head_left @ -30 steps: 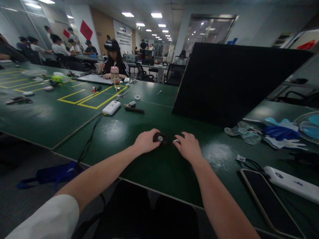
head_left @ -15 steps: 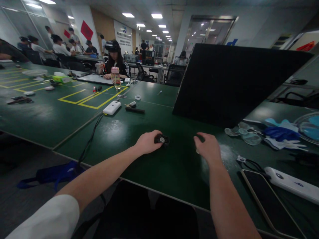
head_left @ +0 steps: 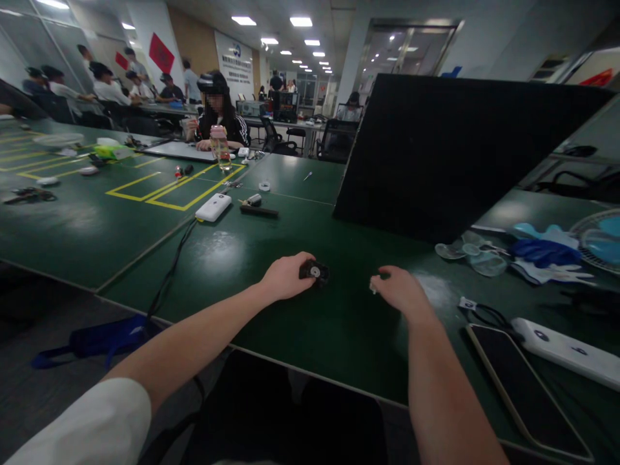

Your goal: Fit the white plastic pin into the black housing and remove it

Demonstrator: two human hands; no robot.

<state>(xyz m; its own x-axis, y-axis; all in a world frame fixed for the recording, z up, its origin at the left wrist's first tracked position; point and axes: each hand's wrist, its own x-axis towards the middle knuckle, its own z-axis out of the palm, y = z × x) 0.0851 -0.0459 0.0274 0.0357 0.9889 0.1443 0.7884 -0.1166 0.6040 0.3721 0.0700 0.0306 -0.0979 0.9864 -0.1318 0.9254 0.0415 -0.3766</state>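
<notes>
My left hand (head_left: 287, 276) rests at the middle of the green table, its fingers closed around a small black part with a round silvery disc (head_left: 316, 272) facing up. Part of this piece is covered by the fingers. To its right, my right hand (head_left: 398, 290) is held just above the tabletop with thumb and fingers pinched together. A small pale piece (head_left: 372, 286) shows at the fingertips, too small to name. The two hands are apart, with bare green tabletop between them.
A large black panel (head_left: 450, 155) leans behind the hands. Clear fan blades (head_left: 477, 253), gloves (head_left: 547, 255), a fan grille (head_left: 600, 239), a phone (head_left: 527, 391) and a white power bank (head_left: 566, 349) lie right. Another power bank (head_left: 214, 207) lies left. A person (head_left: 217, 119) sits across.
My right hand has shifted slightly left and down, and its fingertips have drawn together, with the pale piece showing more. My left hand keeps its hold. The view has tilted slightly.
</notes>
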